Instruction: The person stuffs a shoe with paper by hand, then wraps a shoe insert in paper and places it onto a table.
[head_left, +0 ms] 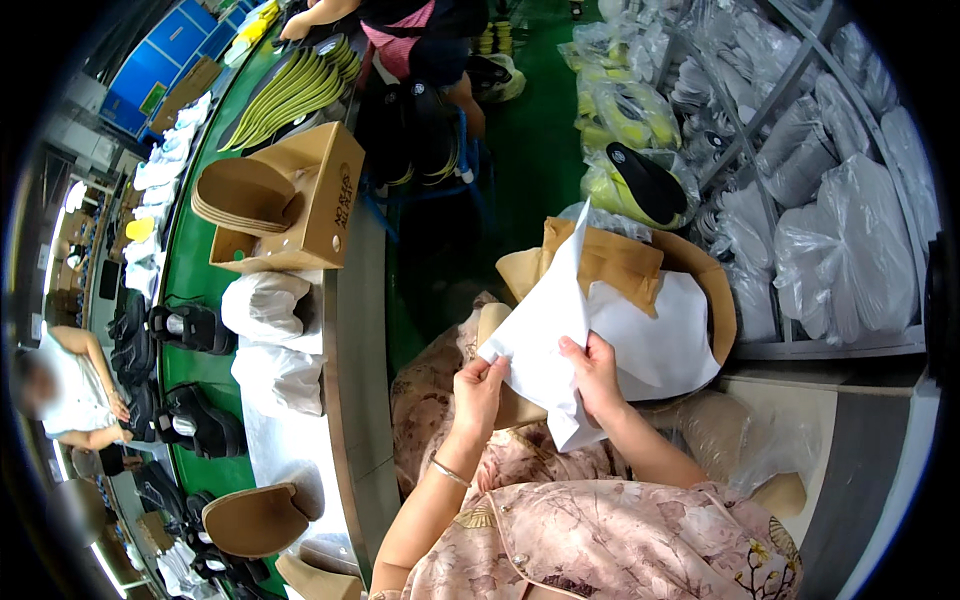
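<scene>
We see both hands pinched nearly closed on one white sheet of paper (545,330). The left hand (478,395) grips its left edge between thumb and fingers; the right hand (597,378) grips it farther right, thumb uppermost. The sheet is creased, one corner pointing up, and is held over the lap, in front of the brown container (722,310). Inside that container we note more white paper (650,345) and crumpled brown paper (605,262); it is probably round, though the sheet and the right hand hide part of its rim.

To the left, the table (285,445) carries a cardboard box (335,195) with curved brown pieces (240,197) sticking out, then two white-wrapped bundles (265,305) side by side. Black shoes (205,420) stand on the green belt (190,368) beyond. To the right, we record a metal rack (765,195) packed with clear plastic bags (845,255).
</scene>
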The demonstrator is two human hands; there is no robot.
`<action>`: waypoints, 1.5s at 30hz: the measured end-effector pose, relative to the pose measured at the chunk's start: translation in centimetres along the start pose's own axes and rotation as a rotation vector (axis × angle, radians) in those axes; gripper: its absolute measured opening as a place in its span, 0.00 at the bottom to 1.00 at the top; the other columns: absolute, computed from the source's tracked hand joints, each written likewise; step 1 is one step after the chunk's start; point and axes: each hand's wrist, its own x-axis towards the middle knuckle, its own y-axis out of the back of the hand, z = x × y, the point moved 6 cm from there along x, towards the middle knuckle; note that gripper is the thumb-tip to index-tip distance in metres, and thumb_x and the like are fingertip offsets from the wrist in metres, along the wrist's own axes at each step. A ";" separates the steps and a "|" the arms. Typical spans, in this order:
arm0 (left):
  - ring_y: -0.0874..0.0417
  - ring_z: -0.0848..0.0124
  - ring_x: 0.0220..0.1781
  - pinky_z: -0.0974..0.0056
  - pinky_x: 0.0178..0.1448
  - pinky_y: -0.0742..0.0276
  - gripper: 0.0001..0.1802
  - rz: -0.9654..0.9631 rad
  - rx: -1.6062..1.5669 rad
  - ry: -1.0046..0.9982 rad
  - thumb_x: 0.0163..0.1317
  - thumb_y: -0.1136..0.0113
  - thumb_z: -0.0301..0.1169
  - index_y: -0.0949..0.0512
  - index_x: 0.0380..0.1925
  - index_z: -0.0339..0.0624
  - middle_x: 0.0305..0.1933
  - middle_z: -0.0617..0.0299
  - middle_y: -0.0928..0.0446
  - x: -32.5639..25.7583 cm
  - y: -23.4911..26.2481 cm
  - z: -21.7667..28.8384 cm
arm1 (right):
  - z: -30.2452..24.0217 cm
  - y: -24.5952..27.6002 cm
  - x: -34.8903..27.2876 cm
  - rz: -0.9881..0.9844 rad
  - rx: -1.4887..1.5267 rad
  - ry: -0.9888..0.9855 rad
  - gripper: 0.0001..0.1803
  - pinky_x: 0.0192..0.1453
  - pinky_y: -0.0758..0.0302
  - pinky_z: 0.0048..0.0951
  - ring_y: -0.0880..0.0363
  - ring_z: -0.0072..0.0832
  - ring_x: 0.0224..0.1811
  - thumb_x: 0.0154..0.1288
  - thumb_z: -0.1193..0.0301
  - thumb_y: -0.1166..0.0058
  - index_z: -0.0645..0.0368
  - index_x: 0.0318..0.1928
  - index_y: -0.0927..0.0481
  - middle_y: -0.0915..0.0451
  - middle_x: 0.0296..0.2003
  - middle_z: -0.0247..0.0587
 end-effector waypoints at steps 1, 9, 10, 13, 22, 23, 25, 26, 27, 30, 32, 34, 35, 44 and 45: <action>0.28 0.83 0.28 0.77 0.32 0.32 0.08 0.006 0.003 -0.044 0.60 0.42 0.26 0.21 0.36 0.31 0.30 0.68 0.23 0.0 0.2 0.0 | 0.0 0.0 0.0 0.002 0.020 0.003 0.13 0.30 0.32 0.20 0.30 0.16 0.25 0.61 0.66 0.43 0.65 0.35 0.26 0.24 0.25 0.31; 0.26 0.80 0.30 0.74 0.33 0.29 0.10 0.058 0.065 -0.162 0.52 0.33 0.27 0.20 0.32 0.32 0.29 0.66 0.23 -0.1 0.9 0.1 | -8.0 -2.9 -2.4 0.019 -0.733 0.623 0.28 0.52 0.32 0.38 0.33 0.45 0.49 0.50 0.65 0.36 0.63 0.49 0.34 0.32 0.47 0.52; 0.28 0.81 0.29 0.74 0.32 0.31 0.09 0.062 0.070 -0.172 0.52 0.34 0.27 0.21 0.31 0.33 0.28 0.67 0.23 -0.2 0.7 0.1 | -7.4 -4.1 -2.4 -0.084 -0.756 0.603 0.29 0.52 0.32 0.39 0.33 0.46 0.49 0.49 0.65 0.36 0.63 0.49 0.34 0.32 0.46 0.51; 0.31 0.83 0.26 0.76 0.30 0.34 0.08 0.067 0.084 -0.208 0.53 0.34 0.27 0.22 0.29 0.35 0.26 0.69 0.25 -0.7 0.4 0.9 | -4.9 -5.4 -2.4 -0.385 -0.809 0.437 0.30 0.51 0.32 0.40 0.31 0.45 0.48 0.50 0.61 0.37 0.62 0.49 0.33 0.30 0.46 0.49; 0.27 0.81 0.32 0.75 0.36 0.29 0.12 0.042 0.124 -0.191 0.54 0.35 0.29 0.23 0.33 0.32 0.31 0.65 0.22 -0.7 1.0 -0.4 | -1.6 -3.1 -2.0 -0.292 -0.446 0.151 0.06 0.27 0.32 0.26 0.31 0.21 0.22 0.58 0.74 0.45 0.64 0.33 0.26 0.26 0.23 0.40; 0.27 0.81 0.31 0.75 0.36 0.29 0.11 0.048 0.109 -0.196 0.55 0.35 0.29 0.23 0.32 0.32 0.31 0.66 0.22 -1.0 1.0 0.1 | -1.1 -2.5 -1.6 -0.292 -0.444 0.102 0.06 0.27 0.32 0.25 0.31 0.20 0.23 0.58 0.74 0.44 0.63 0.32 0.26 0.26 0.23 0.39; 0.27 0.80 0.31 0.74 0.37 0.29 0.11 0.060 0.147 -0.193 0.55 0.35 0.30 0.22 0.33 0.31 0.31 0.66 0.22 -0.7 2.4 0.0 | 0.9 1.8 0.7 -0.122 -0.327 0.115 0.05 0.28 0.33 0.22 0.33 0.16 0.25 0.57 0.75 0.44 0.63 0.31 0.26 0.26 0.23 0.30; 0.26 0.80 0.31 0.74 0.37 0.29 0.12 0.089 0.146 -0.179 0.55 0.36 0.30 0.22 0.34 0.31 0.31 0.66 0.22 -1.1 3.1 0.7 | 0.9 4.4 2.0 -0.039 -0.319 0.091 0.04 0.29 0.34 0.20 0.34 0.15 0.25 0.57 0.76 0.44 0.63 0.30 0.26 0.27 0.23 0.28; 0.26 0.80 0.32 0.74 0.37 0.29 0.12 0.114 0.148 -0.169 0.56 0.36 0.30 0.21 0.34 0.30 0.32 0.66 0.22 -1.4 3.5 1.6 | 2.1 8.3 3.6 0.086 -0.287 0.094 0.03 0.28 0.34 0.20 0.34 0.14 0.25 0.57 0.76 0.45 0.61 0.30 0.25 0.27 0.23 0.28; 0.25 0.78 0.35 0.73 0.40 0.29 0.12 0.195 0.071 -0.163 0.56 0.37 0.29 0.22 0.36 0.30 0.34 0.64 0.22 -1.1 7.0 0.9 | 4.4 19.5 6.5 0.305 -0.219 0.105 0.04 0.28 0.35 0.18 0.32 0.15 0.24 0.54 0.76 0.43 0.60 0.30 0.25 0.28 0.22 0.26; 0.23 0.77 0.36 0.72 0.41 0.28 0.12 0.254 0.060 -0.165 0.57 0.38 0.28 0.22 0.38 0.30 0.35 0.63 0.21 -1.3 9.1 0.7 | 6.3 26.1 7.2 0.413 -0.222 0.015 0.07 0.29 0.33 0.20 0.29 0.17 0.25 0.51 0.74 0.40 0.61 0.30 0.23 0.25 0.22 0.30; 0.23 0.76 0.35 0.71 0.40 0.27 0.13 0.279 0.071 -0.187 0.58 0.39 0.28 0.23 0.39 0.30 0.36 0.62 0.21 -1.4 10.2 1.4 | 9.0 33.4 7.8 0.502 -0.512 0.048 0.11 0.31 0.30 0.22 0.26 0.19 0.27 0.47 0.72 0.36 0.62 0.32 0.22 0.22 0.23 0.34; 0.22 0.75 0.36 0.70 0.41 0.27 0.13 0.308 0.077 -0.174 0.58 0.38 0.29 0.23 0.38 0.29 0.36 0.61 0.21 -1.5 11.1 1.7 | 10.2 36.0 8.0 0.502 -0.559 0.051 0.12 0.31 0.29 0.23 0.25 0.20 0.27 0.46 0.71 0.36 0.61 0.33 0.21 0.22 0.24 0.36; 0.24 0.79 0.32 0.74 0.36 0.29 0.10 0.420 0.072 -0.186 0.56 0.37 0.28 0.22 0.35 0.32 0.32 0.65 0.21 -3.6 12.9 2.9 | 3.7 36.0 7.2 0.708 -0.537 -0.545 0.15 0.33 0.25 0.36 0.24 0.35 0.28 0.48 0.69 0.40 0.67 0.35 0.24 0.23 0.26 0.41; 0.24 0.80 0.32 0.74 0.37 0.29 0.10 0.351 0.070 -0.208 0.57 0.37 0.27 0.22 0.35 0.32 0.33 0.65 0.22 -2.6 10.7 3.7 | 3.1 43.8 7.7 0.669 -1.051 -0.367 0.21 0.37 0.25 0.35 0.22 0.37 0.34 0.48 0.67 0.40 0.68 0.41 0.26 0.22 0.32 0.42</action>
